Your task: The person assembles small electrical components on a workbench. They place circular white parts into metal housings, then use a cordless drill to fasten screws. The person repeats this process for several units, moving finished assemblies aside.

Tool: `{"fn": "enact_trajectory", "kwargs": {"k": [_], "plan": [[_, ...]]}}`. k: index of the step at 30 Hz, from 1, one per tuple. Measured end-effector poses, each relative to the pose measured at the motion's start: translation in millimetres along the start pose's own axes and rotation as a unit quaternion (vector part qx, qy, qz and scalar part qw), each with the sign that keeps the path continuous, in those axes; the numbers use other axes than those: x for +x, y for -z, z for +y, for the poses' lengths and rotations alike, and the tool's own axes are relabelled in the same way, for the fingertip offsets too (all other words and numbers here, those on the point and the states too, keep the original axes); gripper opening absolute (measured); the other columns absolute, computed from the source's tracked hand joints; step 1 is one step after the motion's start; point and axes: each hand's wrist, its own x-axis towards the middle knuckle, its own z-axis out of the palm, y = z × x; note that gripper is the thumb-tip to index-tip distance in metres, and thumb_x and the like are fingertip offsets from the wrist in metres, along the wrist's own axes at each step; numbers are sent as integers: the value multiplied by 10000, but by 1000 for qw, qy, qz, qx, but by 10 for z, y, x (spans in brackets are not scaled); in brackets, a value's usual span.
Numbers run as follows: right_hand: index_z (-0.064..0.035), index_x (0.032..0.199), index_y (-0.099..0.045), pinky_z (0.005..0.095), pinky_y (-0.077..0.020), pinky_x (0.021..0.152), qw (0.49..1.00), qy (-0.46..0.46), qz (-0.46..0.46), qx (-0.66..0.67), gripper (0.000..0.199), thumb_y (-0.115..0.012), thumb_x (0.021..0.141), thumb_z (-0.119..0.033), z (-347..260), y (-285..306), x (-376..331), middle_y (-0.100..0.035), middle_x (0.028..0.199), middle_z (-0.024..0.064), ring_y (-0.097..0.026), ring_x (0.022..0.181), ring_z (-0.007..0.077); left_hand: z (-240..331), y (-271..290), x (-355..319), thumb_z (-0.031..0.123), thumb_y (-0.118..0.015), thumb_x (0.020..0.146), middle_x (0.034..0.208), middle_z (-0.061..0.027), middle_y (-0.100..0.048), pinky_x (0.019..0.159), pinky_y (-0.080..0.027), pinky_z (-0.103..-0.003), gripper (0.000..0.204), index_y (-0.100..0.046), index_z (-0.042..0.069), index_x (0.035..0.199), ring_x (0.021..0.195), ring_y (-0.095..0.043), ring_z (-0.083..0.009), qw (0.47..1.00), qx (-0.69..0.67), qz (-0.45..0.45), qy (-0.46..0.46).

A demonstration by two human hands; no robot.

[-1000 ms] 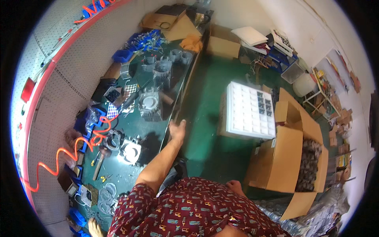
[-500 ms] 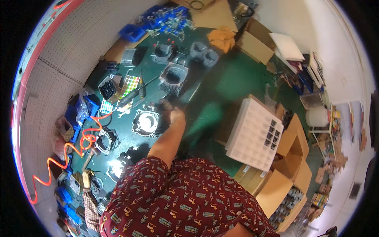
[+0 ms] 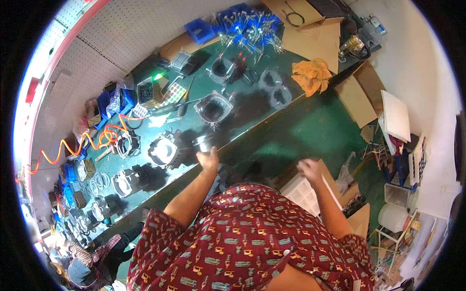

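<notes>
My left hand (image 3: 208,159) is closed round the near side of a shiny round metal piston (image 3: 204,142), held by the bench's front edge. Just left of it stands a finned engine cylinder (image 3: 165,149) with a bright bore. Beyond the piston sits another cylinder (image 3: 214,107), its dark bore facing up. Over on the right, my right hand (image 3: 309,169) hangs above the far end of a white compartment tray (image 3: 302,194). Its fingers look bent, but motion smears them, and I cannot make out whether anything is in them. My torso hides part of the tray.
More cylinders (image 3: 128,180) line the green bench to the left. An orange coiled air hose (image 3: 85,140) runs to a screwdriver-like tool. Orange cloth (image 3: 310,77) and blue-ended wires (image 3: 250,31) lie at the back. Cardboard boxes (image 3: 357,92) stand right; another person (image 3: 87,264) works lower left.
My view has swung, so the bench appears shifted. My right hand has come into sight above the tray. The piston now shows clearly in my left hand.
</notes>
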Motion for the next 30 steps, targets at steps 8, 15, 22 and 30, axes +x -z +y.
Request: {"fn": "enact_trajectory", "kwargs": {"k": [8, 15, 22, 30], "plan": [[-43, 1235, -571, 393, -629, 749, 925, -196, -272, 178, 460, -687, 966, -398, -1488, -1411, 365, -673, 1074, 116, -679, 931, 215, 717, 27, -699, 97, -787, 769, 1153, -202, -566, 968, -463, -440, 614, -438, -9, 1262, 1081, -582, -324, 961, -155, -195, -122], [-45, 1241, -564, 384, -622, 793, 916, -129, -313, 216, 238, -589, 1013, -108, -1561, -1022, 561, -659, 1148, 94, -675, 962, 200, 975, -340, -662, 32, -794, 704, 1171, -255, -543, 993, -443, -499, 667, -468, -13, 1284, 1139, -530, -443, 920, 19, -290, -262], [-32, 1337, -556, 290, -600, 766, 899, -25, -434, 49, 333, -577, 1014, -109, -1877, -667, 1506, -654, 1099, 31, -652, 944, 129, 1723, -353, -586, 45, -746, 767, 1290, -242, -541, 1010, -464, -492, 672, -474, 24, 1381, 1182, -538, -444, 917, 58, -210, -335], [-8, 1338, -558, 289, -585, 760, 843, 53, -535, -14, 414, -599, 926, -18, -2038, -576, 2282, -662, 1077, 29, -655, 933, 110, 2274, -942, -516, 180, -808, 756, 1238, -158, -600, 934, -494, -467, 633, -575, 83, 1336, 1121, -593, -373, 883, 212, -194, -370]]}}
